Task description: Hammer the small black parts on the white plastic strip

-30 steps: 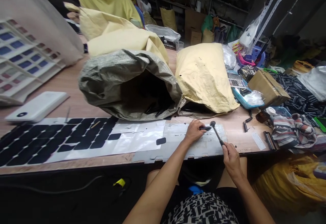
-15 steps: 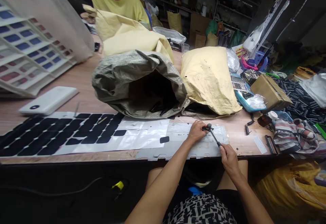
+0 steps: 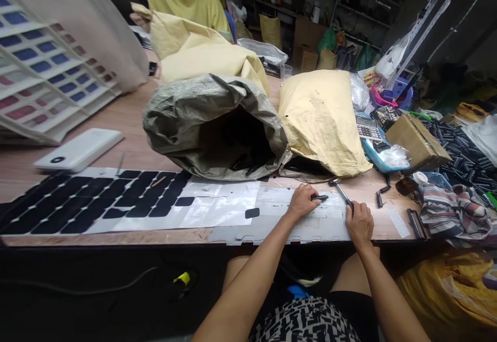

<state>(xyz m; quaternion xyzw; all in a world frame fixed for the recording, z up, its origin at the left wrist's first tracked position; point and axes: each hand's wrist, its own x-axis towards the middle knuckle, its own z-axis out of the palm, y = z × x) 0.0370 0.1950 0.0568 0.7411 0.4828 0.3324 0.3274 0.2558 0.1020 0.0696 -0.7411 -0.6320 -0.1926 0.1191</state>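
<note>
My left hand (image 3: 302, 201) is closed on a small black rod-shaped part (image 3: 319, 197), pinning it flat on a grey metal plate (image 3: 272, 228) at the table's near edge. My right hand (image 3: 359, 223) grips the handle of a small hammer (image 3: 340, 190). The hammer's head lies raised just right of and behind the part's tip. A clear plastic sheet (image 3: 217, 210) with rows of black oval pieces (image 3: 97, 202) stretches left along the table.
An open grey woven sack (image 3: 209, 124) and yellow sacks (image 3: 322, 119) lie behind my hands. A white power bank (image 3: 79, 148) and a sample rack (image 3: 42, 77) are at left. Calculator (image 3: 368, 127), cardboard box (image 3: 417, 137), cloth (image 3: 454, 210) and loose parts crowd the right. A person in yellow sits opposite.
The hammer head struck down onto the black part half a second ago and has now lifted away to the right. My left hand has kept hold of the part.
</note>
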